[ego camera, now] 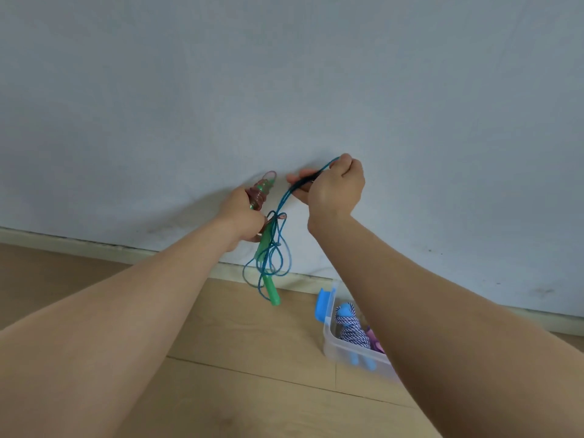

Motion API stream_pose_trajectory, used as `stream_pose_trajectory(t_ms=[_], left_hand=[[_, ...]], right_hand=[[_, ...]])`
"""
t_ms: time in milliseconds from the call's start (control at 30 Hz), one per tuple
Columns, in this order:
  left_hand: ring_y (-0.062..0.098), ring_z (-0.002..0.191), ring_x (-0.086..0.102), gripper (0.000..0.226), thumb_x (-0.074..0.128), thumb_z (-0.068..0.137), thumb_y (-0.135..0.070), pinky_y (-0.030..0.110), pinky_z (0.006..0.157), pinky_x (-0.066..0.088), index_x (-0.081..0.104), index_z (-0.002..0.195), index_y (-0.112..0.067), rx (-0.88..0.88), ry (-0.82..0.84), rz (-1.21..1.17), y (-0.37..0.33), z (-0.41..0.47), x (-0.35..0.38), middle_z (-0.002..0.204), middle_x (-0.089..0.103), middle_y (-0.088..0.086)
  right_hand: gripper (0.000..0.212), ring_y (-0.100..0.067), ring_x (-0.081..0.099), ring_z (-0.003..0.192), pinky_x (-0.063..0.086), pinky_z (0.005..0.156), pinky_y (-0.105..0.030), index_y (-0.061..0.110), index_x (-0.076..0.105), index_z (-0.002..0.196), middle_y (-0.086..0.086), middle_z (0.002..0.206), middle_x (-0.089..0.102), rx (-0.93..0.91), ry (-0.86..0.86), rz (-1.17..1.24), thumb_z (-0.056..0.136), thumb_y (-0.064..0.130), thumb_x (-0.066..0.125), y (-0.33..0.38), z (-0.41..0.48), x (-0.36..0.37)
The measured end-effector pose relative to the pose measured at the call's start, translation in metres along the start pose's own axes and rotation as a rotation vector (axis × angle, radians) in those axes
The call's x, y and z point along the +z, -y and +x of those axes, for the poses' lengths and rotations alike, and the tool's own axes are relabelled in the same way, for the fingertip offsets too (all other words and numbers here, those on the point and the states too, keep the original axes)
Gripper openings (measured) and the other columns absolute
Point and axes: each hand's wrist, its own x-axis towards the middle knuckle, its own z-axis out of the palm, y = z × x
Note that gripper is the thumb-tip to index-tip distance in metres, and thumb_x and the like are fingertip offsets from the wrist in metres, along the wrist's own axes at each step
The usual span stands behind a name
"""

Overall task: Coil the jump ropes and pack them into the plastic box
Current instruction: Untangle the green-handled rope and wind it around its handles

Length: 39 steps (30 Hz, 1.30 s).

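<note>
My left hand (241,216) is raised in front of the wall and grips a green jump-rope handle (262,191) wound with reddish cord. A second green handle (270,287) hangs below it among loose loops of thin blue rope (282,251). To the right, my right hand (335,186) is closed on a doubled strand of the same blue rope, pulled up and away from the left hand. The clear plastic box (335,346) with a blue latch stands on the floor by the wall. It holds a coiled blue-and-white rope (352,328) and something purple, partly hidden by my right forearm.
A pale grey wall (284,90) fills the upper view, with a light skirting board (79,245) along its foot. Wooden floor planks (252,358) run below. The box sits close to the skirting at the lower right.
</note>
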Motion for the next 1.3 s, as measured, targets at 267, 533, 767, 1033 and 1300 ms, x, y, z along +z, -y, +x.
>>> stream_pose_trajectory(t_ms=[267, 533, 767, 1033, 1300], left_hand=[[0.03, 0.077, 0.074, 0.035, 0.063, 0.094, 0.011, 0.048, 0.076, 0.065, 0.048, 0.113, -0.014, 0.007, 0.023, -0.09, -0.001, -0.002, 0.0, 0.092, 0.056, 0.01], [0.029, 0.077, 0.076, 0.04, 0.07, 0.085, 0.005, 0.05, 0.079, 0.065, 0.055, 0.114, -0.018, 0.249, -0.045, 0.084, -0.007, -0.014, 0.01, 0.096, 0.064, 0.01], [0.017, 0.078, 0.069, 0.051, 0.085, 0.077, -0.002, 0.034, 0.079, 0.055, 0.056, 0.116, -0.017, 0.256, 0.017, 0.18, -0.009, -0.015, 0.012, 0.09, 0.068, 0.002], [0.026, 0.096, 0.064, 0.055, 0.085, 0.077, -0.005, 0.031, 0.079, 0.047, 0.057, 0.123, -0.016, 0.279, -0.062, 0.305, -0.005, -0.009, 0.016, 0.106, 0.068, 0.007], [0.031, 0.103, 0.063, 0.049, 0.074, 0.082, -0.001, 0.033, 0.079, 0.048, 0.056, 0.126, -0.013, 0.24, -0.128, 0.48, 0.001, -0.007, 0.01, 0.114, 0.064, 0.009]], right_hand=[[0.021, -0.019, 0.052, 0.069, 0.043, 0.061, -0.025, 0.017, 0.062, 0.115, 0.0, 0.08, 0.06, -0.184, 0.456, -0.899, 0.094, 0.02, 0.057, -0.015, 0.028, -0.032], [0.013, -0.015, 0.057, 0.066, 0.053, 0.065, -0.03, 0.017, 0.082, 0.09, 0.001, 0.068, 0.068, -0.25, 0.897, -1.455, 0.083, 0.017, 0.072, -0.022, 0.028, -0.043], [0.023, -0.013, 0.07, 0.058, 0.055, 0.052, -0.028, 0.017, 0.074, 0.093, 0.002, 0.076, 0.079, -0.157, 0.896, -1.387, 0.089, 0.005, 0.055, -0.024, 0.032, -0.053], [0.022, -0.028, 0.066, 0.104, 0.05, 0.089, -0.032, 0.009, 0.07, 0.111, -0.008, 0.113, 0.074, -0.313, 0.631, -1.26, 0.097, 0.018, 0.055, -0.025, 0.043, -0.055], [0.028, -0.038, 0.067, 0.088, 0.06, 0.079, -0.046, 0.009, 0.065, 0.104, -0.013, 0.1, 0.066, -0.242, 0.259, -1.232, 0.088, 0.009, 0.042, -0.018, 0.043, -0.056]])
